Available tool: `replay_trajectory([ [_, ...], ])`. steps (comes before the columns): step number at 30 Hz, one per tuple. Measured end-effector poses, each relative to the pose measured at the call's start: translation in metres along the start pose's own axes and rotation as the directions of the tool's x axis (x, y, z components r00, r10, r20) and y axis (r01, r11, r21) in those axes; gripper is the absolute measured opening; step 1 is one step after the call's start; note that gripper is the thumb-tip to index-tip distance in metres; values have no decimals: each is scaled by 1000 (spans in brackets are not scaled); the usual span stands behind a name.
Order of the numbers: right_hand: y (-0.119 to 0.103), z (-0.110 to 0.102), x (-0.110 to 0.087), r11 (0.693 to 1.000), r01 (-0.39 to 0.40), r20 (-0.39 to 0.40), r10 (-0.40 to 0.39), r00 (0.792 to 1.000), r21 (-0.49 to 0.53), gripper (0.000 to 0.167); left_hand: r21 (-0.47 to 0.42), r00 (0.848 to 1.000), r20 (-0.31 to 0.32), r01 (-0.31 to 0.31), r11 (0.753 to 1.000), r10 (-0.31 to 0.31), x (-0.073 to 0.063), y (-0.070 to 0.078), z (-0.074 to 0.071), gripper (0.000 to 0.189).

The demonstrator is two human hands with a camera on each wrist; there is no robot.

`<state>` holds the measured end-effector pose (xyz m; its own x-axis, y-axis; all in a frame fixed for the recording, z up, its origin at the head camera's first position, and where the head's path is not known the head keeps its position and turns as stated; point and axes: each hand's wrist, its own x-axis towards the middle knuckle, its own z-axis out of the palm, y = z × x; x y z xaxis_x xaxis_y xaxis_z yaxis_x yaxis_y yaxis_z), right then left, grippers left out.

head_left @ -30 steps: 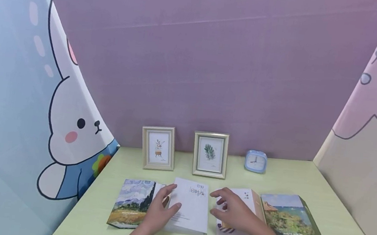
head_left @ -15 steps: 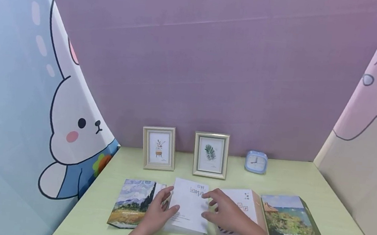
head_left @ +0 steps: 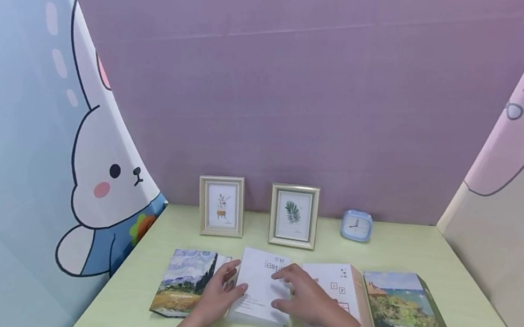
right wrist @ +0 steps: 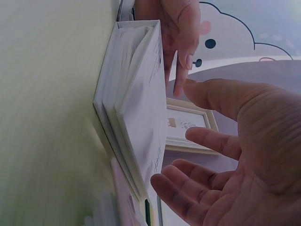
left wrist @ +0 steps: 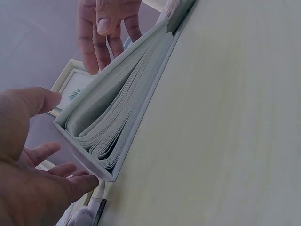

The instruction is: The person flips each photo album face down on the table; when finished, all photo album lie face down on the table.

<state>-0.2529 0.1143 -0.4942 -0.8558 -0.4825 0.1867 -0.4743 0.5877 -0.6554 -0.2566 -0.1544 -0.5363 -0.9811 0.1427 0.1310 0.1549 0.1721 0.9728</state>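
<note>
Gripping nothing, the half-spread right hand (head_left: 306,297) could drag the thick white rectangular paper album (head_left: 256,280) beneath it askew, because the left hand (head_left: 218,294), loosely spread alongside, clasps nothing either.

This looks like a home-style study nook: a flat, pale-green table (head_left: 402,249) stands before a creased mauve backdrop (head_left: 275,89), between a light-blue rabbit-printed panel (head_left: 5,156) and a pink-and-cream cartoon-printed panel (head_left: 522,220), bearing two pale-gold rectangular picture frames (head_left: 221,206) and a small, rounded blue clock (head_left: 356,226).

Tabletop (head_left: 336,251) strip passable between white book (head_left: 255,281) and frames (head_left: 293,215); left hand (head_left: 215,296), right hand (head_left: 308,298) obstruct book's sides.
</note>
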Motion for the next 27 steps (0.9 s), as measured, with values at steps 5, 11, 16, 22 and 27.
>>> replay_trajectory([
  [5,-1,7,3,998,17,-2,-17,1000,-54,55,-8,1000,11,10,1000,-10,0,-2,-1,71],
  [11,-1,14,4,998,-4,8,5,1000,-70,55,-5,1000,12,27,1000,-27,-2,0,-1,72],
  [16,-2,17,4,996,-30,6,31,1000,-85,55,36,999,7,48,998,-48,-1,0,-1,72],
  [22,-3,18,4,992,-31,3,32,999,-125,55,53,999,19,44,998,-45,1,-2,-1,69],
  [27,-3,19,4,990,-39,15,41,999,-137,55,66,999,24,43,997,-44,1,0,1,65],
])
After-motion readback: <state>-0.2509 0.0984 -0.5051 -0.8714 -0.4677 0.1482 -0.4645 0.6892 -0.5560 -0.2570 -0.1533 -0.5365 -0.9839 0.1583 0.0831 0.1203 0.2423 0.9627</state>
